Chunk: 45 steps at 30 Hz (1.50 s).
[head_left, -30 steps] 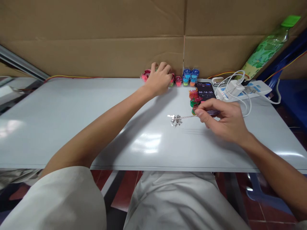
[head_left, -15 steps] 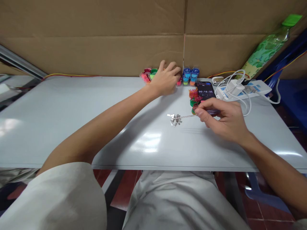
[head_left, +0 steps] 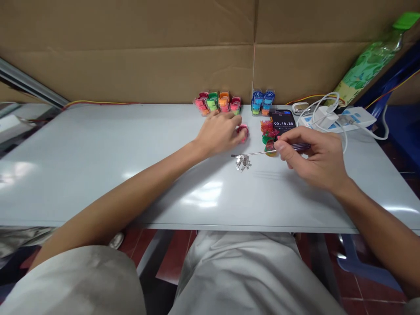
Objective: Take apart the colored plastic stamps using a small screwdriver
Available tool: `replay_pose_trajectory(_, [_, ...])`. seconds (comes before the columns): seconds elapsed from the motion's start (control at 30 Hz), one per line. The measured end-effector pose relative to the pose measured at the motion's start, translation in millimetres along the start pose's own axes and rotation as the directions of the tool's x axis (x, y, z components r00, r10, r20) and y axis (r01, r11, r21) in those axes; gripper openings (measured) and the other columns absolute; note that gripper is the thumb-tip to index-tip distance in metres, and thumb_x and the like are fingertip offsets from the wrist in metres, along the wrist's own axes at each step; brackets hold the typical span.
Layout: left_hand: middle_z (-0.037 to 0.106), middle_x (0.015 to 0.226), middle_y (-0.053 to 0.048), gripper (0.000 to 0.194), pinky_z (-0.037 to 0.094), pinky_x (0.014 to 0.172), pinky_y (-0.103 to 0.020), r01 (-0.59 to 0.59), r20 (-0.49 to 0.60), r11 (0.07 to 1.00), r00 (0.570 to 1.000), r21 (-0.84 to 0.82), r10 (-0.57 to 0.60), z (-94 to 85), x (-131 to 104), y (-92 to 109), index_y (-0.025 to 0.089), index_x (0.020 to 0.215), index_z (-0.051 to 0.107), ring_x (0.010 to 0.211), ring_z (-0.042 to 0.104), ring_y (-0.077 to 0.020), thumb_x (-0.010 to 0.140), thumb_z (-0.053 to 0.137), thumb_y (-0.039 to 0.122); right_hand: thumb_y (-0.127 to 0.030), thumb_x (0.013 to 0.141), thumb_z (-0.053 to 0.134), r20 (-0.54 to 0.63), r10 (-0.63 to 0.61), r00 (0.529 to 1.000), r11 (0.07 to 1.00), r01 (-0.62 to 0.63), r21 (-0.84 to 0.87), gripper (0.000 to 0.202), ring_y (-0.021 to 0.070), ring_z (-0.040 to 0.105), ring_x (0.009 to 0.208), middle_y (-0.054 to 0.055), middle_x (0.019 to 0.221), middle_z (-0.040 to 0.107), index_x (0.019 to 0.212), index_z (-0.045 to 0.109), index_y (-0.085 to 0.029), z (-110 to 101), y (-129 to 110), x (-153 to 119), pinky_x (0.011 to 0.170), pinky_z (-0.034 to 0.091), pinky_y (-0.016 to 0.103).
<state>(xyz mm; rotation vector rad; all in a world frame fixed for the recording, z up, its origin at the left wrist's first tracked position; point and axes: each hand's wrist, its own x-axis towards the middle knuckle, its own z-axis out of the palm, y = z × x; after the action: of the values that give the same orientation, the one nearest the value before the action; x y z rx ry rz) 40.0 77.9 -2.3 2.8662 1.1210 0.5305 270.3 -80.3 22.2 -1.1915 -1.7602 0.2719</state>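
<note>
A small pink plastic piece (head_left: 243, 134) sits at the left hand (head_left: 215, 132), whose thumb and fingers appear to pinch it, just behind a little heap of metal bits (head_left: 243, 163) on the table (head_left: 98, 166). The right hand (head_left: 320, 159) grips a screwdriver (head_left: 302, 147), its shaft reaching over the heap, near a coloured stack (head_left: 269, 138). The step seems to be fetching one piece; the next move likely calls for holding it steady beside the tool.
</note>
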Motion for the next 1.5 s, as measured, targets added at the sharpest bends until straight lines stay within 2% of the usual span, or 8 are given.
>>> replay_pose_trajectory(0.27, [0.07,0.077,-0.005,0.029,0.047,0.071,-0.036,0.203,0.146,0.943,0.975,-0.264,-0.169,-5.9,13,5,0.019,0.103,0.065,0.075,0.066,-0.0248,0.084,0.072,0.039,-0.02,0.084,0.077,-0.077,0.057,0.995,0.997,-0.061,-0.04,0.007,0.0129,0.064,0.059,-0.002,0.074,0.075,0.089,0.074,-0.025,-4,2,7,0.057,0.054,0.028])
replay_pose_trajectory(0.43, [0.073,0.087,-0.003,0.033,0.06,0.077,-0.034,0.445,0.39,0.31,0.893,-0.84,-0.223,-26.7,-11,27,0.019,0.109,0.061,0.078,0.073,-0.0175,0.079,0.075,0.02,-0.009,0.071,0.072,0.057,0.202,0.978,0.978,-0.204,0.041,0.032,0.0113,0.054,0.052,-0.007,0.062,0.062,0.099,0.07,-0.025,-7,1,9,0.051,0.042,0.027])
replay_pose_trajectory(0.63, [0.075,0.083,-0.002,0.042,0.066,0.08,-0.033,0.54,0.556,-0.14,0.821,-0.83,-0.128,-33.3,-39,63,0.016,0.112,0.059,0.076,0.078,-0.0165,0.075,0.078,0.012,-0.012,0.078,0.065,0.455,0.439,0.775,0.82,-0.552,0.149,0.046,0.015,0.063,0.048,-0.01,0.061,0.061,0.12,0.06,-0.03,0,1,5,0.046,0.046,0.026])
replay_pose_trajectory(0.9, [0.082,0.092,-0.007,0.035,0.066,0.086,-0.031,0.495,0.522,-0.227,0.849,-0.839,-0.08,-22.6,-43,64,0.019,0.116,0.061,0.087,0.083,-0.0202,0.084,0.077,0.016,-0.032,0.104,0.06,0.62,0.402,0.673,0.693,-0.667,0.275,0.024,0.0159,0.07,0.059,-0.005,0.076,0.069,0.127,0.054,-0.032,-3,9,5,0.056,0.057,0.029])
replay_pose_trajectory(1.03, [0.083,0.093,-0.008,0.025,0.067,0.087,-0.032,0.495,0.522,-0.32,0.853,-0.808,0.001,-19.6,-47,67,0.017,0.114,0.065,0.087,0.084,-0.0204,0.09,0.075,0.019,-0.051,0.102,0.068,0.557,0.371,0.743,0.794,-0.565,0.224,0.039,0.0095,0.041,0.043,-0.012,0.056,0.043,0.134,0.055,-0.032,-4,4,5,0.044,0.032,0.024])
replay_pose_trajectory(1.23, [0.082,0.095,-0.005,0.026,0.068,0.084,-0.03,0.512,0.521,-0.332,0.851,-0.792,0.069,-17.9,-50,76,0.014,0.115,0.075,0.084,0.08,-0.0153,0.089,0.073,0.013,-0.055,0.068,0.099,0.573,0.348,0.742,0.916,-0.4,-0.039,0.105,0.0123,0.042,0.051,-0.015,0.056,0.043,0.155,0.044,-0.034,-6,0,5,0.049,0.032,0.027])
replay_pose_trajectory(1.4, [0.08,0.09,-0.004,0.012,0.064,0.082,-0.02,0.507,0.511,-0.285,0.857,-0.813,0.068,-21.3,-49,77,0.011,0.094,0.077,0.081,0.078,-0.0105,0.088,0.067,0.01,-0.038,0.081,0.089,0.527,0.283,0.801,0.957,-0.271,-0.103,0.062,0.0107,0.042,0.05,-0.014,0.055,0.045,0.135,0.058,-0.029,-5,-5,4,0.052,0.033,0.028])
replay_pose_trajectory(1.5, [0.08,0.09,-0.002,0.016,0.062,0.08,-0.017,0.476,0.487,-0.274,0.873,-0.836,0.03,-24.3,-48,77,0.013,0.099,0.08,0.079,0.077,-0.0084,0.089,0.068,0.01,-0.035,0.08,0.088,0.525,0.297,0.798,0.948,-0.314,-0.059,0.067,0.0107,0.042,0.049,-0.016,0.053,0.043,0.139,0.056,-0.029,-5,-8,5,0.052,0.035,0.028])
